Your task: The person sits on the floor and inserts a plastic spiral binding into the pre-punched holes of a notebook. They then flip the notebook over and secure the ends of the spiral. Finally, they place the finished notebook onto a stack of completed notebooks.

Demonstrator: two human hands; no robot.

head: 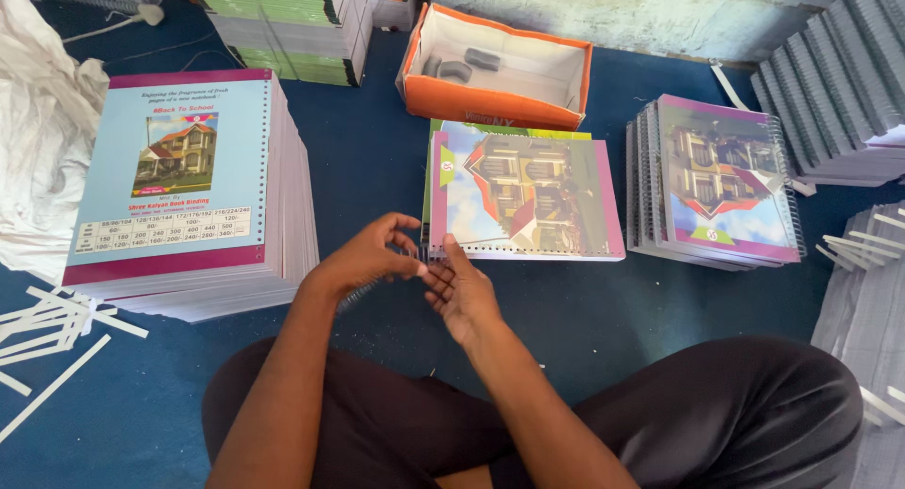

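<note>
A notebook (528, 192) with a colourful house cover lies on the blue floor in front of me, its punched edge along the front. My left hand (363, 258) and my right hand (464, 296) meet at its front left corner. Both pinch a thin metal spiral wire (356, 297), which trails back under my left wrist. My right thumb rests against the notebook's corner. A green cover shows under the notebook at its far edge.
A tall stack of loose pages with a light blue cover (179, 169) stands left. Spiral-bound notebooks (716, 183) are piled right. An open orange box (495, 65) sits behind. Grey stacks (839, 84) lie far right, paper strips (47, 329) and a white sack (38, 122) left.
</note>
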